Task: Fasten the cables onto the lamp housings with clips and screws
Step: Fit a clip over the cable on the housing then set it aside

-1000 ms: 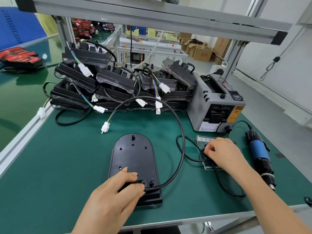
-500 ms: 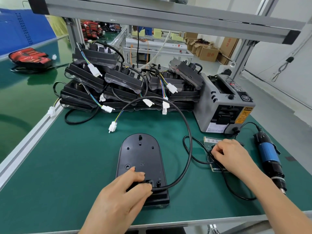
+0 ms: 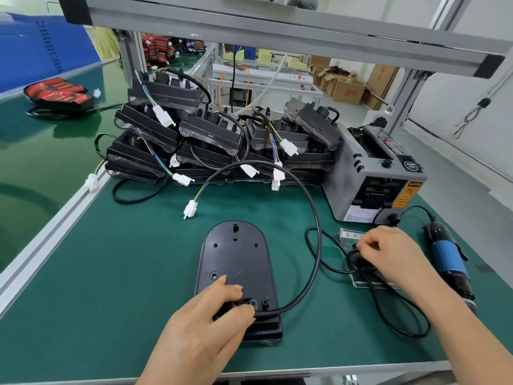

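At the green mat's (image 3: pixel 111 287) near centre lies the lamp housing (image 3: pixel 236 254) — left hand (image 3: pixel 200 334) pinching its cable (image 3: pixel 313 218) there; right hand (image 3: pixel 394 254) curled over a clear tray (image 3: pixel 348 235), grasp hidden. Stacked housings (image 3: pixel 211 134) and tape dispenser (image 3: pixel 369 184) behind — screwdriver (image 3: pixel 449 259) right.

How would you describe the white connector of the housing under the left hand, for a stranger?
Find the pile of black housings at the back of the green mat. Just before it, one white connector lies alone on the mat, ending the long looping cable; the others hang from the pile.
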